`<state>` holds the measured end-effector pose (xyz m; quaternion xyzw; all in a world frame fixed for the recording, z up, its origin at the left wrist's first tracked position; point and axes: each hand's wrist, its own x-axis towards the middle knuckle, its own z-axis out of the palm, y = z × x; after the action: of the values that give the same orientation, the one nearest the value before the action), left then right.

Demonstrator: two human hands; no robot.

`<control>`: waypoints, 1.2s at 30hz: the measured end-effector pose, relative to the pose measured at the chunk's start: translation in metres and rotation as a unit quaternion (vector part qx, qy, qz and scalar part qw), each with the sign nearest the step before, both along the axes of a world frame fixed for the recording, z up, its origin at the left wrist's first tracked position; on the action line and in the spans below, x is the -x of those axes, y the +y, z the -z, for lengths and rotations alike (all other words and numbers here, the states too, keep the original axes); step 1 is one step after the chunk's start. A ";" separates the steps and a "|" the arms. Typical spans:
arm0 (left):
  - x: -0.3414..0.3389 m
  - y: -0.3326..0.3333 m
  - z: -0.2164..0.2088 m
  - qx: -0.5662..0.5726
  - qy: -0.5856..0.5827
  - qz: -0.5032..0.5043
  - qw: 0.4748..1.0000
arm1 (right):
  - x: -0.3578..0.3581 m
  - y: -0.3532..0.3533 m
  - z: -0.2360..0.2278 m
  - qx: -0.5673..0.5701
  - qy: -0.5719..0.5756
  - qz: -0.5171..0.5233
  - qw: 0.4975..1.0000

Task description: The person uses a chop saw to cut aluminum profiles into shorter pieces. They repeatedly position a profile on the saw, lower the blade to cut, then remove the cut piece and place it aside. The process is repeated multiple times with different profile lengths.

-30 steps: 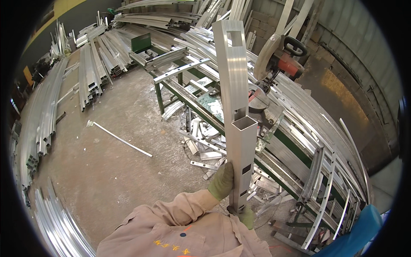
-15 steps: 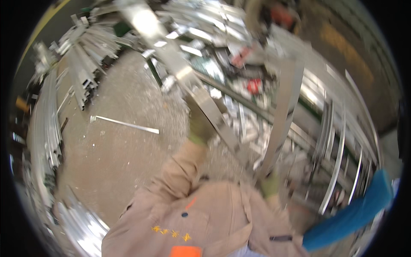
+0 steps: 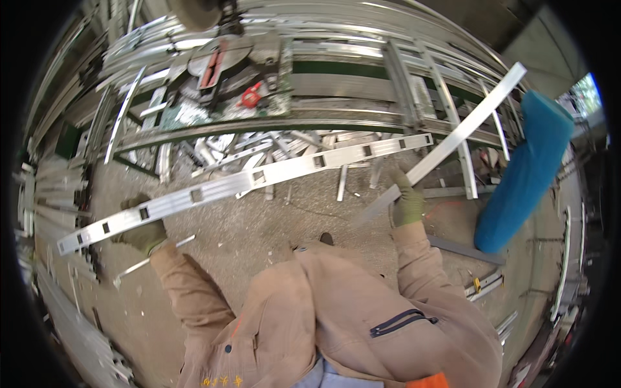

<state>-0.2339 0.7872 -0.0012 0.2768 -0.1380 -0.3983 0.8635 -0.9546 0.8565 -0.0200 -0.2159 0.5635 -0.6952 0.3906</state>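
Swung down from upright, the slotted aluminium rail (image 3: 246,181) sits gripped in the left hand (image 3: 143,227); right hand (image 3: 406,202) fingers clasp a plain strip (image 3: 453,139), both apparently being carried and needing setting down.

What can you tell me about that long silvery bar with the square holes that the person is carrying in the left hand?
The slotted bar is a long, flat, bright metal strip, aluminium by its look, with rectangular cut-outs spaced along its length. It lies nearly level across the view, rising a little toward the right, held in the air above the dusty concrete floor. The gloved left hand grips it near its left end; nothing else seems to touch it. Its far end reaches toward the workbench, just short of it.
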 end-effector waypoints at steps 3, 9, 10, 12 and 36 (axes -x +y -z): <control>0.007 -0.002 0.003 0.112 -0.007 0.131 0.985 | 0.014 -0.004 0.004 0.054 -0.144 0.002 0.988; 0.007 0.012 0.044 0.084 0.133 0.028 0.987 | 0.045 -0.006 -0.011 0.182 -0.226 0.022 0.957; 0.005 0.018 0.054 0.132 0.103 0.102 0.981 | 0.047 -0.005 -0.016 0.202 -0.221 0.018 0.954; 0.008 0.028 0.077 0.126 0.196 0.058 0.971 | 0.049 -0.003 -0.026 0.236 -0.208 0.021 0.949; 0.284 -0.013 0.053 -0.188 -0.462 0.292 0.817 | -0.032 -0.066 -0.154 0.183 0.001 -0.120 0.976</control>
<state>-0.5175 0.7745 -0.0545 0.5316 -0.5173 -0.4750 0.4734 -0.9222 0.7904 0.1339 -0.3505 0.3974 -0.7345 0.4240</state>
